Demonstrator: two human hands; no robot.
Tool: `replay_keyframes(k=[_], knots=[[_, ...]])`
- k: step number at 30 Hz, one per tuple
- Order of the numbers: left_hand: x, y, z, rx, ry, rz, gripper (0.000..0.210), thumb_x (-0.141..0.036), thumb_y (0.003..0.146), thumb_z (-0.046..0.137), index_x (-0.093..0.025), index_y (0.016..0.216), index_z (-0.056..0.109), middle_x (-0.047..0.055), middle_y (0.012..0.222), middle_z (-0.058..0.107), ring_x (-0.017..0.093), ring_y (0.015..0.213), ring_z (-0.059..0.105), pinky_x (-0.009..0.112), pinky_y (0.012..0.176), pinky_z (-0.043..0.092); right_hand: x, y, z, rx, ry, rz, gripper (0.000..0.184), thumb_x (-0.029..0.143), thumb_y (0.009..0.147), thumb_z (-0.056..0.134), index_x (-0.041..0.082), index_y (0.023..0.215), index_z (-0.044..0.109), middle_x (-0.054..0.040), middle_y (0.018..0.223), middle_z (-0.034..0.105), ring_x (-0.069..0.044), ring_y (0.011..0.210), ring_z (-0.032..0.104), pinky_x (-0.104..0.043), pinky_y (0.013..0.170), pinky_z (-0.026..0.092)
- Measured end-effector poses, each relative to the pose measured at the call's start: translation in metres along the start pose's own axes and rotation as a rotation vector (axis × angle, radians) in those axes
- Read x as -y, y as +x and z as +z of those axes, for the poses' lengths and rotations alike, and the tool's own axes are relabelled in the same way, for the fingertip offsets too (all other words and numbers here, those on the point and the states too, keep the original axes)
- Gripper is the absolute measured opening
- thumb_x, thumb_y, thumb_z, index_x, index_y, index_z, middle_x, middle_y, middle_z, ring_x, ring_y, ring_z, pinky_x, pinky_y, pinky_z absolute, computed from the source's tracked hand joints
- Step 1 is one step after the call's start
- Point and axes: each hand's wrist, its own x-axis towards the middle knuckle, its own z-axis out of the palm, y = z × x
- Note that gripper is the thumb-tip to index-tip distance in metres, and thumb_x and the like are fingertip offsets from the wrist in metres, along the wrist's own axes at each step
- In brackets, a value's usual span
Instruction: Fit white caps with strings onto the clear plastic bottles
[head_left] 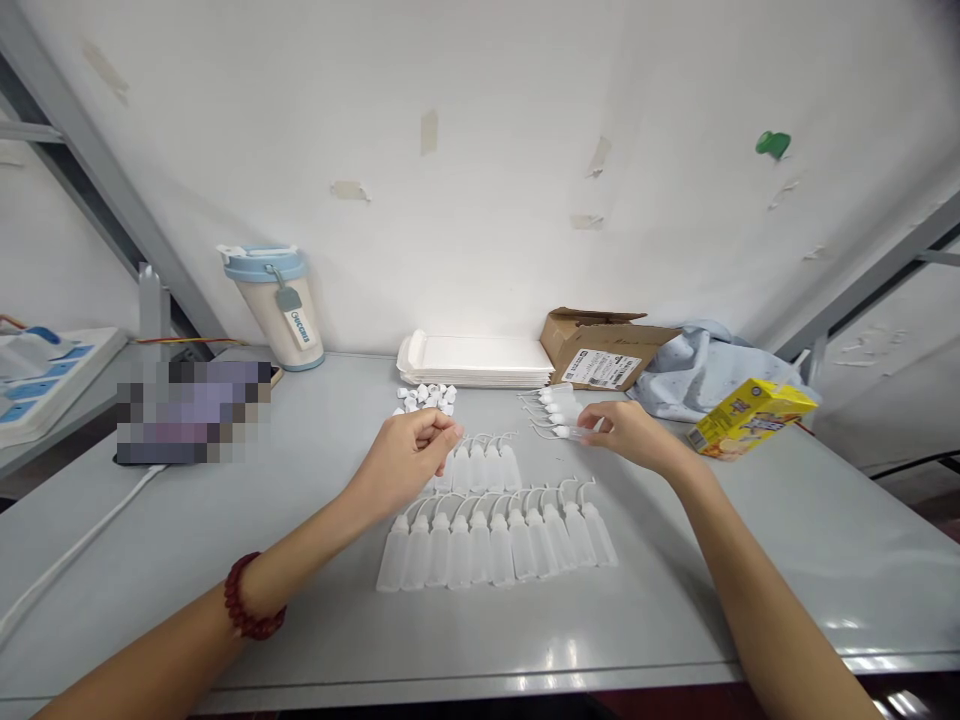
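Several small translucent squeeze bottles (480, 552) with thin curved spout tubes lie side by side in a front row. Behind them is a shorter row of like bottles (495, 468). My left hand (409, 455) hovers over that row's left end with its fingers curled and pinched together; whatever they hold is hidden. Small white caps (427, 397) lie heaped just beyond it. At the right, my right hand (626, 430) has thumb and fingers closed on the body of one squeeze bottle (574, 433), its tube pointing left. More bottles (559, 393) lie stacked behind that one.
Along the wall stand a tumbler (281, 310), a stack of white trays (480, 358) and an opened cardboard box (607, 355). Blue cloth (697, 370) and a yellow carton (750, 418) are at right. A phone (202, 405) with a cable and a power strip (60, 380) are at left.
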Motion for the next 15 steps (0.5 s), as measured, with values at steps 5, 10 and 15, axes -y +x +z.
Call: replay_keyframes(k=[5,10,15], knots=[[0.001,0.001,-0.001,-0.012,0.016,-0.002,0.024,-0.037,0.083,0.050,-0.017,0.070,0.055,-0.006,0.050,0.050,0.010,0.049,0.051,0.021,0.053,0.040,-0.001,0.002,0.004,-0.056,-0.004,-0.016,0.008,0.020,0.071,0.059,0.017,0.078,0.063,-0.0040,0.081,0.066,-0.016,0.069,0.060,-0.026,0.065,0.044],[-0.001,0.002,-0.004,-0.053,0.032,-0.028,0.024,-0.038,0.082,0.050,-0.017,0.072,0.058,-0.006,0.048,0.050,0.010,0.047,0.049,0.020,0.050,0.038,-0.004,0.004,0.010,-0.104,-0.041,-0.035,0.006,0.020,0.072,0.059,0.017,0.076,0.062,-0.0046,0.081,0.065,-0.016,0.069,0.059,-0.026,0.064,0.044],[0.000,0.008,-0.010,-0.121,0.089,-0.040,0.026,-0.039,0.081,0.050,-0.017,0.070,0.058,-0.005,0.049,0.051,0.010,0.049,0.051,0.021,0.051,0.038,-0.002,0.004,0.009,-0.150,-0.066,-0.041,0.006,0.022,0.073,0.060,0.017,0.076,0.061,-0.0042,0.079,0.065,-0.017,0.067,0.058,-0.027,0.062,0.042]])
